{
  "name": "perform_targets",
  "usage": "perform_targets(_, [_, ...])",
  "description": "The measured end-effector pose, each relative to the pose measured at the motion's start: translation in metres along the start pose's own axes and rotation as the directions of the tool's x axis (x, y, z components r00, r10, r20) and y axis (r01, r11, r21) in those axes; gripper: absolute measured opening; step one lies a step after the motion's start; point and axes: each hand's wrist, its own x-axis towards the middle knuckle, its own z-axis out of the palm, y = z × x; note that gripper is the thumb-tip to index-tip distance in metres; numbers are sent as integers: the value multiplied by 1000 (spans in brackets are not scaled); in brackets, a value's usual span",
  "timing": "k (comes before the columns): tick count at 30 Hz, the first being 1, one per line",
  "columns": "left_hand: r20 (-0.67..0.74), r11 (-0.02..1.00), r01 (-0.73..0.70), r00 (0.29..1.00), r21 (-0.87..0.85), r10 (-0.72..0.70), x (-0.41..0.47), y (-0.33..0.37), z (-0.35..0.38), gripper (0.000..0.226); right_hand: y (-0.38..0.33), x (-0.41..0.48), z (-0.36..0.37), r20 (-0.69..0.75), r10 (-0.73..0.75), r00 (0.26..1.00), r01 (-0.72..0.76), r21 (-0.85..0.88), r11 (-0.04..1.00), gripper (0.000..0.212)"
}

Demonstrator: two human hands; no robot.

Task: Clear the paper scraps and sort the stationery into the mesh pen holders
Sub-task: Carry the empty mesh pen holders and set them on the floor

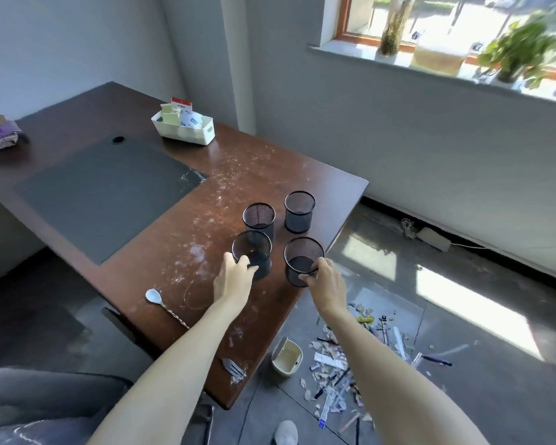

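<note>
Four black, cylindrical wire-mesh pen holders (299, 213) cluster two by two at the right end of the scuffed brown wooden table (161, 252). The left hand (233, 279) grasps the near-left holder (254, 252) at its rim, and the right hand (326, 284) grasps the near-right holder (302, 261) the same way. One heap of torn paper scraps (331, 358) mixed with pens (437, 361) lies on the floor just off the table's right edge, near one small cream bin (286, 358).
</note>
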Motion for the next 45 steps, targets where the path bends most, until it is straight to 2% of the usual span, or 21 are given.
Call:
perform_targets(4, [37, 964, -265, 964, 19, 265, -5, 61, 18, 29, 58, -5, -45, -117, 170, 979, -159, 91, 983, 25])
perform_targets(7, [98, 931, -364, 927, 4, 362, -19, 118, 40, 32, 109, -23, -78, -185, 286, 940, -275, 82, 958, 27])
perform_targets(11, [172, 872, -488, 861, 21, 478, -52, 201, 82, 31, 191, -61, -127, -257, 453, 854, -457, 47, 888, 25])
perform_targets(20, [348, 867, -472, 795, -161, 497, -153, 351, 215, 24, 381, -165, -193, -318, 713, 625, -708, 155, 689, 11])
perform_targets(26, [489, 870, -436, 720, -231, 491, -187, 399, 337, 22, 483, -195, -155, -296, 817, 495, -802, 207, 561, 11])
perform_targets(31, [559, 845, -483, 645, -230, 521, -193, 416, 472, 16, 586, -188, -94, -322, 871, 372, -834, 297, 466, 11])
perform_targets(37, [566, 771, -587, 559, -246, 606, -199, 423, 631, 19, 710, -182, -11, -370, 898, 238, -815, 427, 392, 12])
perform_targets(45, [621, 710, -633, 431, -309, 654, -198, 437, 831, 20, 867, -164, 90, -401, 911, 96, -762, 559, 327, 17])
